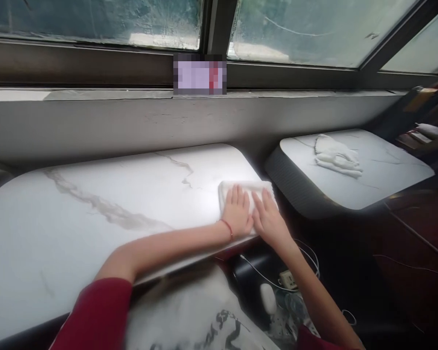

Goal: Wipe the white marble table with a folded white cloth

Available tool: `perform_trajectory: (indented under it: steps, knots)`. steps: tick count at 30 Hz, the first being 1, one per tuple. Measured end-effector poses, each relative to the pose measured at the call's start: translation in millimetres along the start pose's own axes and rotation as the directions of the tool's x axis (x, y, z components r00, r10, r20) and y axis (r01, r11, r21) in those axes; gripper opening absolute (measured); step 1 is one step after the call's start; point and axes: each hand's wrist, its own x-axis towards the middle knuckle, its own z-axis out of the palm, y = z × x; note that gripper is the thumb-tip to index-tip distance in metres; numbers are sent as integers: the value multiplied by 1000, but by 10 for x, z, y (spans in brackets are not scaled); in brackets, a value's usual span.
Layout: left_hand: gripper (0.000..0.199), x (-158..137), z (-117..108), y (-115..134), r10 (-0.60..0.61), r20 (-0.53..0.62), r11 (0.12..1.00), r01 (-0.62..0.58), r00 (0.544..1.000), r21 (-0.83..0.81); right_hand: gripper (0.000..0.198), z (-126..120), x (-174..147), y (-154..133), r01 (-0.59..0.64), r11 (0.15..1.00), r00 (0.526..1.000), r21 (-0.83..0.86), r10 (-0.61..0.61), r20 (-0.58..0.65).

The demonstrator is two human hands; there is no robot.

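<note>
A folded white cloth (256,186) lies flat at the right end of a white table top (138,194) with grey-brown marble veins. Both palms are down on it. My left hand (238,211), with a red string at the wrist, covers the cloth's middle, its fingers stretched out. Close beside it, my right hand (270,219) rests on the cloth's right part, fingers extended and slightly spread. The hands nearly touch, and the cloth beneath them is hidden.
A second marble-look table (379,165) stands to the right, carrying crumpled white gloves or cloth (337,156). Behind runs a wall with a windowsill (124,94). Below the table edge are a white cable (263,276), a socket block (287,280) and clear plastic items.
</note>
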Motion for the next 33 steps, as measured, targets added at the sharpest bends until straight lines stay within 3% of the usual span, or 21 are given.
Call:
perform_trajectory:
  steps: [4, 8, 13, 19, 25, 33]
  knots:
    - [71, 446, 63, -56, -60, -23, 998, 60, 998, -23, 58, 98, 421, 412, 25, 999, 995, 20, -27, 91]
    - [71, 754, 53, -330, -118, -24, 993, 118, 993, -24, 60, 308, 931, 578, 59, 998, 987, 22, -61, 146]
    - [72, 972, 10, -811, -228, -37, 973, 227, 973, -35, 60, 624, 1591, 507, 119, 992, 978, 32, -123, 169]
    - [70, 987, -81, -1410, -325, -73, 945, 321, 943, -64, 60, 957, 2181, 162, 190, 977, 969, 100, -203, 143]
    - [69, 926, -161, -1751, -378, -89, 925, 374, 921, -66, 60, 1132, 2460, -127, 182, 978, 975, 99, -192, 115]
    - [71, 861, -235, -1694, -378, -34, 926, 378, 925, 7, 60, 1066, 2400, -236, 166, 982, 978, 90, -175, 110]
